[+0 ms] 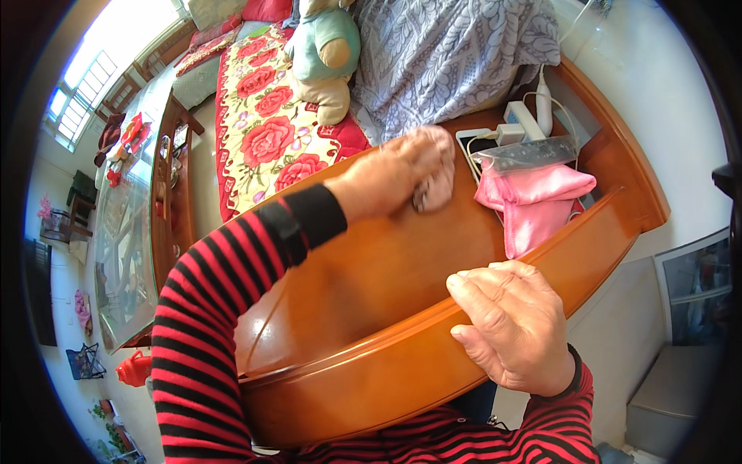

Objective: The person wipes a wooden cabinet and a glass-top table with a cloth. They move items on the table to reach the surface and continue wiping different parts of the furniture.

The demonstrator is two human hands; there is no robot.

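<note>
My left hand (379, 180) presses a crumpled pinkish cloth (437, 174) against a curved, varnished wooden surface (371, 284). The fingers partly cover the cloth. Over the raised front rim (371, 354) of that surface is my right hand (513, 325), holding nothing, its thumb apart from its fingers. Whether it rests on the rim or hovers just above it, I cannot tell. A folded pink towel (533, 197) lies between the rim and a dark remote control in a clear cover (530, 153).
Beyond the remote are a white power strip (524, 119) with a plugged-in charger, cables and a white-framed device (469, 139). Grey patterned fabric (446, 64) drapes behind. A plush toy (327, 52) sits on a rose-patterned cover (266, 116). A glass-topped table (124, 261) stands left.
</note>
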